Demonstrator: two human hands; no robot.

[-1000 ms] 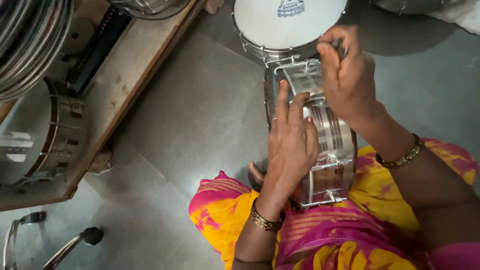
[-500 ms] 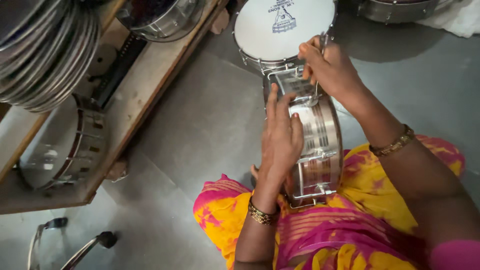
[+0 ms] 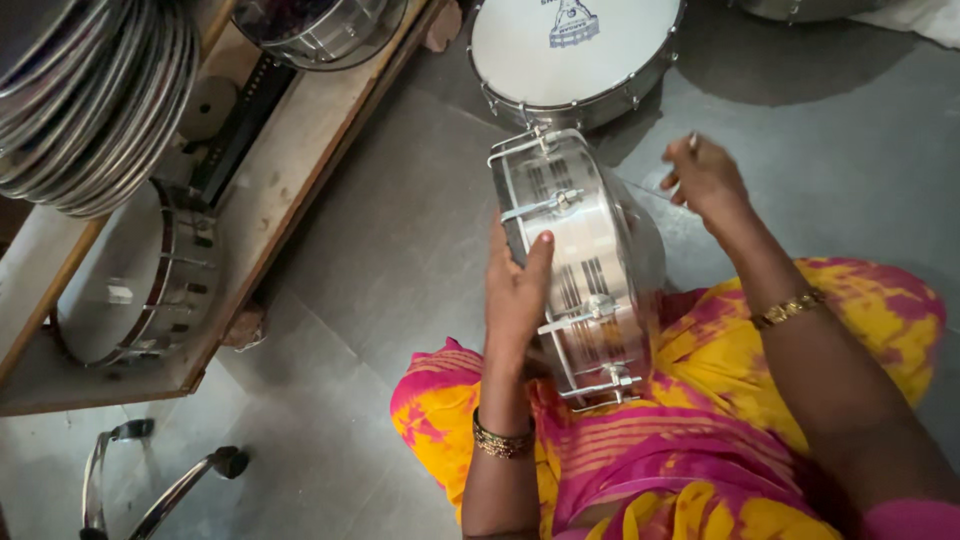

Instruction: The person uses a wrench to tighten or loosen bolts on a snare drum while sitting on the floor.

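A shiny metal drum (image 3: 580, 260) stands on its edge in my lap, its shell with tension rods and lugs facing up. My left hand (image 3: 515, 290) lies flat against the drum's left side, thumb on the shell, steadying it. My right hand (image 3: 705, 180) is off the drum, to its right above the grey floor. Its fingers are closed on a small metal tool (image 3: 692, 140) that sticks up from them.
A finished drum with a white head (image 3: 570, 50) lies on the floor just beyond the one in my lap. A wooden shelf (image 3: 290, 150) at left holds stacked metal hoops (image 3: 80, 100) and another drum (image 3: 130, 280). A chrome stand (image 3: 150, 480) sits at bottom left.
My right hand has lifted off the drum's top lug and moved right, away from the drum. The drum has tilted so more of its shell shows. My left hand stays on its side.
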